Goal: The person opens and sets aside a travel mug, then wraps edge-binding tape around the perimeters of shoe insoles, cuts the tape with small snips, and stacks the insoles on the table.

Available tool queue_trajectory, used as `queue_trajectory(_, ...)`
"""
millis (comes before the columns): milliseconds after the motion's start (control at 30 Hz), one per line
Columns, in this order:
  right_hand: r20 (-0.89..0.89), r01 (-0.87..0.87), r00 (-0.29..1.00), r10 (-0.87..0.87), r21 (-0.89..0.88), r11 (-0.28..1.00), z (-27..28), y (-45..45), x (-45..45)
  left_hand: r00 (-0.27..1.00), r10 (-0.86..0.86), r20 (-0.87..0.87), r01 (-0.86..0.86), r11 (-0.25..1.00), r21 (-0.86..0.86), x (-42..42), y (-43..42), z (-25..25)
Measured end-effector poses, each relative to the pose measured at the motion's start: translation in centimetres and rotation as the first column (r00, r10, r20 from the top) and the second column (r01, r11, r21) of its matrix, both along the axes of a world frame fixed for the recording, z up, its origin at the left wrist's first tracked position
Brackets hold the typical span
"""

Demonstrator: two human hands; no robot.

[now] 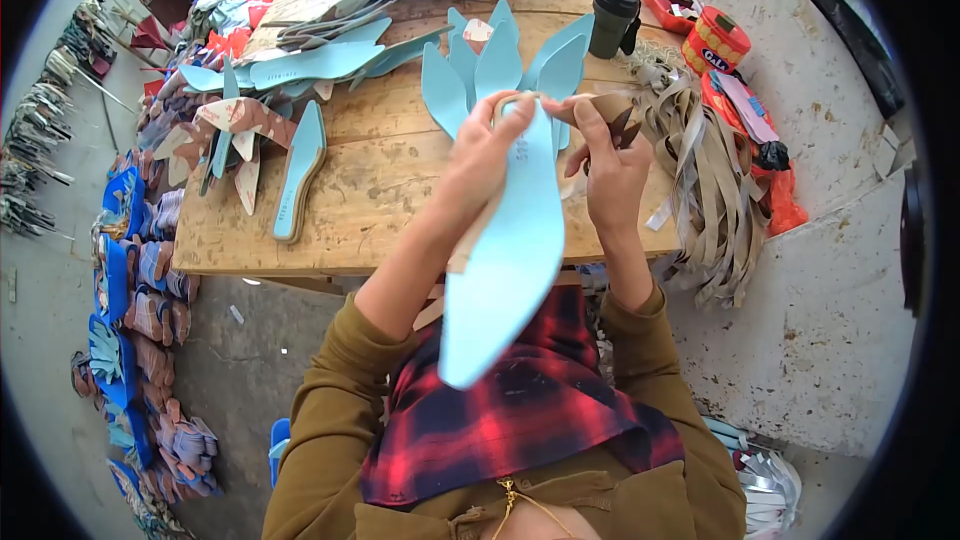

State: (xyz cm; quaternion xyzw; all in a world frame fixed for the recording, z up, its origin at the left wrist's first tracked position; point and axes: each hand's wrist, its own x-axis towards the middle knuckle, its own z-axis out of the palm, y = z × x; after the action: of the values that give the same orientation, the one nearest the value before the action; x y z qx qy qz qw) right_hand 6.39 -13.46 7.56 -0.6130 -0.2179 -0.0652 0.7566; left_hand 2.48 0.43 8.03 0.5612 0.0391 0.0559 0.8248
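Nearest, in the middle of the frame, the blue sole (510, 260) hangs with its wide end down. It looks light, smooth and a bit bendy, best held by the edges of its narrow top end. The left hand (478, 155) grips that end, and the right hand (617, 180) pinches a brown strip (608, 108) close by. Farther up, more blue soles (498, 65) lie on the wooden bench (370, 185)

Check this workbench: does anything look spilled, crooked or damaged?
Nothing looks clearly damaged. The messiest spot is the tangled heap of long tan strips, draping over the right edge of the wooden table. The pile of flat, pale blue insoles at the left also lies at uneven angles.
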Motion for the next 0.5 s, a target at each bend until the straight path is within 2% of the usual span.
queue_trajectory(33,-0.017,-0.042,0.999,0.043,0.07,0.997,0.1,0.2,-0.4,1.0,-0.014,0.018,0.015,0.999,-0.038,-0.2,0.3,-0.7)
queue_trajectory(67,-0.026,-0.062,0.998,0.063,0.052,0.997,0.0,0.0,-1.1,0.999,-0.023,0.037,0.026,0.996,-0.081,-0.5,0.4,-1.4)
queue_trajectory(167,-0.056,-0.137,0.989,0.136,-0.015,0.99,-1.2,-1.1,-4.5,0.994,0.107,0.026,-0.107,0.994,0.012,-1.4,0.6,-2.7)
queue_trajectory(233,0.077,-0.149,0.985,0.153,-0.047,0.988,-3.2,-1.1,-5.7,0.986,0.163,0.039,-0.163,0.987,0.003,-1.6,0.3,-3.0)
queue_trajectory(267,0.088,-0.154,0.983,0.159,-0.064,0.986,-3.9,-1.4,-6.0,0.981,0.186,0.048,-0.187,0.982,0.003,-1.5,0.2,-3.1)
queue_trajectory(367,0.177,-0.163,0.966,0.187,-0.141,0.977,-4.9,-2.5,-6.7,0.974,0.216,-0.069,-0.221,0.972,-0.075,-0.5,-0.2,-3.7)
queue_trajectory(467,0.325,-0.177,0.917,0.232,-0.191,0.965,-6.5,-3.1,-7.8,0.961,0.25,-0.119,-0.275,0.901,-0.335,1.5,0.7,-5.4)
queue_trajectory(500,0.379,-0.113,0.907,0.183,-0.198,0.974,-6.4,-2.2,-8.3,0.954,0.281,-0.109,-0.301,0.903,-0.306,2.1,0.9,-6.0)
